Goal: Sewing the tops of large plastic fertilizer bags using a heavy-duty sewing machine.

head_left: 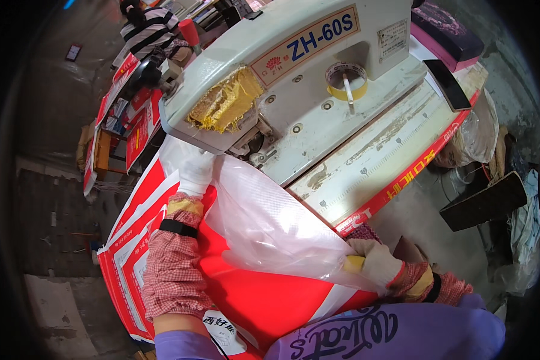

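My left hand [196, 171], in a white glove, grips the edge of a woven plastic sack at the foot of a grey industrial sewing machine [318, 78]. Its fingertips blend into the white material. The sack [258, 222] is white and translucent along its upper part, with red printed material [252, 300] below, and it drapes down toward my lap. Farther right, my right hand [375, 262], also gloved, is closed on the other end of the sack's edge. Between the two hands the edge runs slantwise along the machine table [366, 162].
A tape roll [347, 83] with a cigarette on it rests on the machine. A dark phone [447, 85] and a purple box [447, 33] lie at the table's far right. Another person [149, 30] sits at the far left, near red printed sacks [141, 135]. A clear bag [477, 135] hangs beyond the table.
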{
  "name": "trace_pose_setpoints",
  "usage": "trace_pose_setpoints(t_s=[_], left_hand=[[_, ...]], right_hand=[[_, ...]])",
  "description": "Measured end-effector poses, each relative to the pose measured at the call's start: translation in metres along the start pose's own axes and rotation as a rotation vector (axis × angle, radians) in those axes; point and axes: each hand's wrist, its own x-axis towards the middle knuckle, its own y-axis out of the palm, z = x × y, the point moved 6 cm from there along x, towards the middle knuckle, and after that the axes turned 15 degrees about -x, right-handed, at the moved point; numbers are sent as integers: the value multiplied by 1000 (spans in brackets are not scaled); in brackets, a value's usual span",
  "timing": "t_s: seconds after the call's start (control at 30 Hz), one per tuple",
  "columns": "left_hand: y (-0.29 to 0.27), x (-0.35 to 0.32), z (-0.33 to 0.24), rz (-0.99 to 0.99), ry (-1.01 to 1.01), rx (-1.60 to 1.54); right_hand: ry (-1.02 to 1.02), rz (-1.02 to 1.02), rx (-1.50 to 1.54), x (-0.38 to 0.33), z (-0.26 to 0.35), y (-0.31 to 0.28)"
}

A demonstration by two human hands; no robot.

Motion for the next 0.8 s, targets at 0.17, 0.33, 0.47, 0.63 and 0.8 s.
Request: trace_pose_setpoints(t_s=[0.17,0.33,0.47,0.63,0.8], left_hand=[[-3,10,-7,-171,162,-142],[35,10,18,12,-492,-950],[-14,28,-17,227,-99,-215],[-2,-17,12,418,-456,-373],[-2,4,-17,448,-338,-452]], right_hand=[[-276,-148,-420,-32,38,6],[-518,-295,-848,-38,41,-3],[-338,-347,-1238,-31,38,-5],[-256,-318,-1541,-34,41,3],[-257,-196,-1319,-56,22,-2]])
